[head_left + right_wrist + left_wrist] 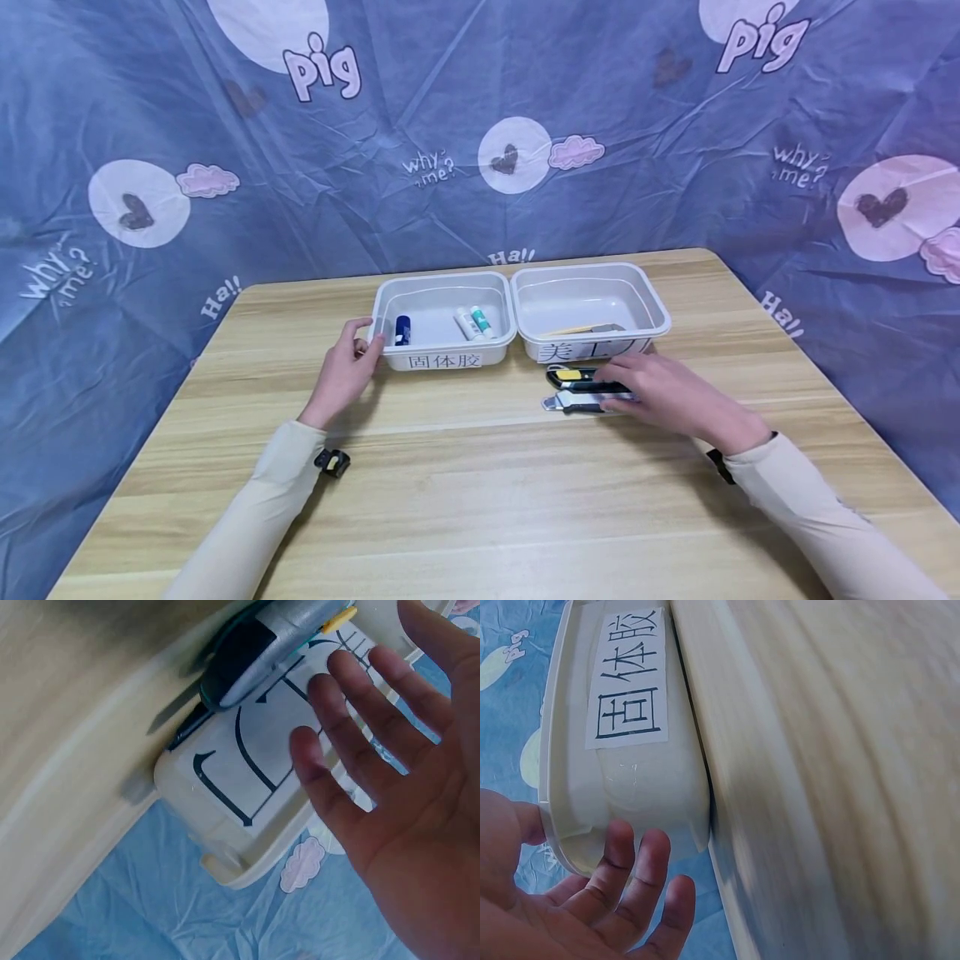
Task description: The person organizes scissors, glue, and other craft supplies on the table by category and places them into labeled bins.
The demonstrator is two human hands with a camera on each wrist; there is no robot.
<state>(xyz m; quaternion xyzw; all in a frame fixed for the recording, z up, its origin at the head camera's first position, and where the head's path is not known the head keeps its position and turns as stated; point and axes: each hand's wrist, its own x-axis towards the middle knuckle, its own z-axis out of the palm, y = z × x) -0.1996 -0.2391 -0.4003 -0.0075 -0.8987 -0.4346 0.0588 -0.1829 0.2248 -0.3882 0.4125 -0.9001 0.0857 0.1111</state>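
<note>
At the left end of the left white bin (446, 350), my left hand (347, 375) touches the rim with its thumb; the other fingers are loosely spread beside the corner in the left wrist view. Glue sticks, one dark blue (402, 330) and two white ones (471, 325), lie in this bin. My right hand (660, 392) hovers with extended fingers over two utility knives in front of the right bin (656, 329). One is a black-and-yellow utility knife (572, 377); nearer me lies a silver utility knife (573, 402). The palm holds nothing in the right wrist view.
Inside the right bin lie a yellow utility knife (573, 330) and a grey piece (607, 327). Both bins carry paper labels and stand side by side near the back of the wooden table (480, 500). A blue printed cloth (420, 100) hangs behind.
</note>
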